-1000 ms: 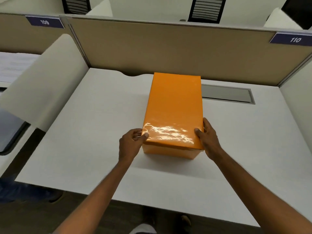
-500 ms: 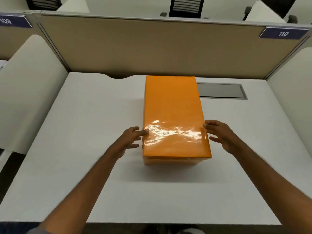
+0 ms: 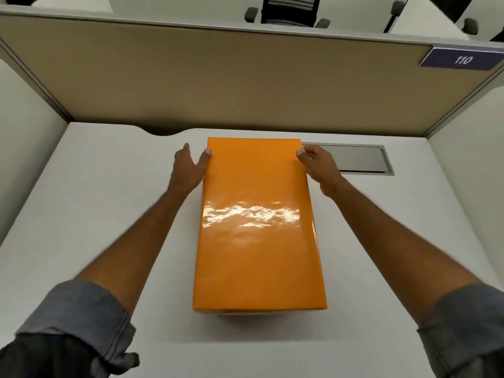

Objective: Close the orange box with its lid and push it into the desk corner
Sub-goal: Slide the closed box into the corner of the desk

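The orange box (image 3: 259,227) stands lengthwise in the middle of the white desk (image 3: 109,214), and its glossy lid covers it fully. My left hand (image 3: 188,167) is at the far left corner of the lid, thumb on the lid's edge and fingers spread along the side. Across from it, my right hand (image 3: 319,166) curls against the far right corner, thumb touching the lid's edge. Both hands press on the box's far end; neither lifts it.
A tan partition (image 3: 218,83) closes the desk at the back, with white side panels left and right. A grey cable hatch (image 3: 354,159) lies flush in the desk right of the box's far end. A label reading 110 (image 3: 462,60) hangs at the upper right.
Both hands have slid from the near end of the box along its sides to the far corners. My head has leaned forward and over the box.
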Available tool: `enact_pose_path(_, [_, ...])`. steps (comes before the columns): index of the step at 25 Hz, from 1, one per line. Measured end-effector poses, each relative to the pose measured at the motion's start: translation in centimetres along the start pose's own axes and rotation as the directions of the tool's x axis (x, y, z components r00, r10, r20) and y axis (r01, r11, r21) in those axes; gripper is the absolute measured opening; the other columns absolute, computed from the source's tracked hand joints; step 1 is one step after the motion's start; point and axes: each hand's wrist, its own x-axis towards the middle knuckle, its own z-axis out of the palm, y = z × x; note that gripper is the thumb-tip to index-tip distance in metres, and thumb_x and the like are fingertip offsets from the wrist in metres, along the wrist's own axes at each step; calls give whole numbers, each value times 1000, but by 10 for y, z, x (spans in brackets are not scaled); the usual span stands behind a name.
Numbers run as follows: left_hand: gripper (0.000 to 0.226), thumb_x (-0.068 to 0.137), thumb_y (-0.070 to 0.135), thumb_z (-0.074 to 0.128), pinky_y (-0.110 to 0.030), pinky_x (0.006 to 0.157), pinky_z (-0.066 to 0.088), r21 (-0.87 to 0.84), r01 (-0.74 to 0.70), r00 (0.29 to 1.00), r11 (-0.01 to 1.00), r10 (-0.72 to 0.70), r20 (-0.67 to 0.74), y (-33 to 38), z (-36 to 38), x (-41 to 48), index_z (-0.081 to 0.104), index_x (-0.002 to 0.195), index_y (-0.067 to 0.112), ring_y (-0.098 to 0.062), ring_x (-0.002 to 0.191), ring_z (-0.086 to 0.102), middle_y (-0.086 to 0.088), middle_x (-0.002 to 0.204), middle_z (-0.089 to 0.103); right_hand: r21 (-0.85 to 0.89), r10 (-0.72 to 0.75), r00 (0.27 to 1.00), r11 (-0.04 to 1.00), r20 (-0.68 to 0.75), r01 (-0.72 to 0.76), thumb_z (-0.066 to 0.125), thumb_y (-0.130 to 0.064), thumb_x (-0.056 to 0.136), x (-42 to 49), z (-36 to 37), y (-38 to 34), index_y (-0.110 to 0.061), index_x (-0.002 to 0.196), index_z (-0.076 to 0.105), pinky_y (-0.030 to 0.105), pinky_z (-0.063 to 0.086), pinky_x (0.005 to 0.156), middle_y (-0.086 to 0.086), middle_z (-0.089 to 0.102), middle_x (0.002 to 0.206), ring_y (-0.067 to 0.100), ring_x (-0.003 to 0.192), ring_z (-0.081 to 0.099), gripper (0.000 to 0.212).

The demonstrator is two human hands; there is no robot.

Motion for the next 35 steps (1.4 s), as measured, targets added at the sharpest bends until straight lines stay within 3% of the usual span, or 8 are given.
enact_pose_path(8, [68,94,62,49,-51,104,48,-229,142,968,963,-88,234,13,15,57,44,146,18,-30,129,55,-9,146,52,5,0,998,1000,70,0,59,-45,100,67,10,6,-11,119,67,47,56,97,14,70,119,29,111,67,40])
enact_pose_path(12, [73,90,56,61,-54,107,45,-331,149,977,932,-86,196,4,16,64,34,153,31,-27,135,48,-7,156,42,65,17,988,998,153,-28,71,-44,91,78,-3,14,-15,134,61,45,59,97,11,68,126,23,111,68,53])
enact_pose_path(17, [62,89,50,67,-52,107,47,-401,186,974,897,-114,196,-1,18,64,54,143,23,-28,130,55,-5,144,56,73,-6,989,997,146,-5,70,-40,93,79,2,21,-9,128,67,50,58,100,12,70,127,26,113,69,47])
enact_pose_path(22, [90,87,62,60,-51,109,43,-284,198,976,938,-162,146,17,12,41,22,159,24,-32,146,39,-8,164,31,-13,-19,996,1000,90,20,59,-56,96,45,-3,2,-19,153,43,46,52,105,11,51,153,29,138,53,69])
enact_pose_path(25, [103,77,65,68,-53,109,43,-267,211,965,940,-156,212,11,-2,-12,19,159,27,-32,147,38,-3,165,30,-51,-11,978,998,206,22,66,-54,91,-22,-11,5,-31,162,20,52,41,115,2,26,170,27,150,36,88])
enact_pose_path(30, [105,74,41,82,-37,81,58,-279,394,763,876,-143,630,-27,-31,-137,12,150,59,-17,128,54,17,150,42,-136,141,870,987,472,-86,76,-42,82,-141,-37,51,-48,160,2,53,40,115,-14,22,169,21,150,36,108])
enact_pose_path(33, [101,77,39,79,-29,74,60,-292,380,804,878,-157,573,-52,-25,-184,13,150,61,-19,129,56,12,154,44,-61,122,868,992,481,-106,75,-43,84,-174,-39,71,-57,157,7,48,48,110,-26,29,162,16,143,45,101])
enact_pose_path(35, [99,79,38,78,-28,72,59,-326,380,831,866,-166,530,-57,-22,-189,15,153,56,-19,128,57,9,154,48,33,96,882,992,461,-125,74,-37,86,-180,-36,76,-59,154,13,31,57,97,-36,40,147,8,133,54,93])
